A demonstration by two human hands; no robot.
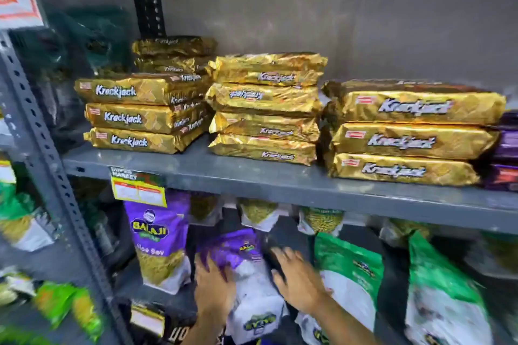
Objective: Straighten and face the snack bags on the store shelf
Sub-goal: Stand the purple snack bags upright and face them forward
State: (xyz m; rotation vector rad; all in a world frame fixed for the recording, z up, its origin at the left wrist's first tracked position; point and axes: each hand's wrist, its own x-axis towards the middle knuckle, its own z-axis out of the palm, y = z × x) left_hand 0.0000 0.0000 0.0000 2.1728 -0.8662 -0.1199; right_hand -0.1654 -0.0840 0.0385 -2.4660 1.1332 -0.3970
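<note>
On the lower shelf a purple-and-white snack bag [246, 269] leans back between my two hands. My left hand [214, 286] presses flat against its left side, fingers spread. My right hand [297, 280] lies flat on its right edge with fingers straight. An upright purple Balaji bag [159, 238] stands to the left. Green-and-white bags [349, 269] [440, 288] stand to the right, tilted. The picture is blurred by motion.
The grey shelf [252, 173] above carries three stacks of gold Krackjack packs [140, 115] [266, 109] [409, 134]. A yellow price tag [138, 189] hangs from its edge. A perforated steel upright [50, 162] stands at left, with green bags [64, 305] beyond it.
</note>
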